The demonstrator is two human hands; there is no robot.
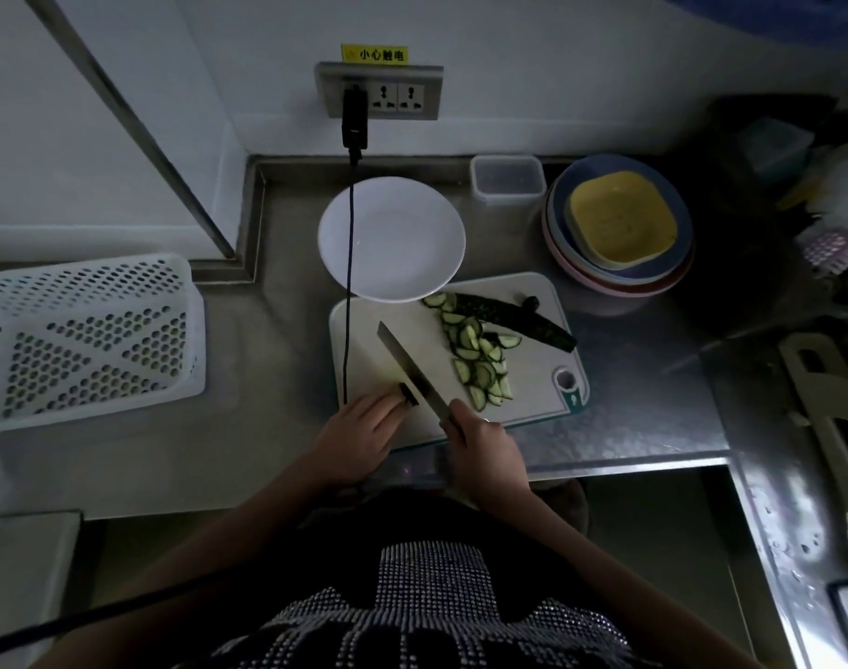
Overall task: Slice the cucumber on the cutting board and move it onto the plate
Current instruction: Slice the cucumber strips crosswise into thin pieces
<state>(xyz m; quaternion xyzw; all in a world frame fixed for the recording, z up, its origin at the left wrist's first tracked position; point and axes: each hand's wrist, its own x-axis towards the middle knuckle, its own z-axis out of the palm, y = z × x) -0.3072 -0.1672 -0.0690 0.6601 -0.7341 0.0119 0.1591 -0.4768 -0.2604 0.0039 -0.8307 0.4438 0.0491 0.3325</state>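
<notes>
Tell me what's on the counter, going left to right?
Basket → plate → clear box → stack of bowls.

You see a white plate (392,239), a pale cutting board (412,330) with a teal corner, dark green cucumber (533,318), a white perforated basket (84,340) and a yellow bowl (622,222).

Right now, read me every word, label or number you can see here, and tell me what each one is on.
"小心触电": black characters on the yellow sticker on the wall just above the power socket panel.
No other writing, brand or number is readable anywhere else in the view.
</notes>
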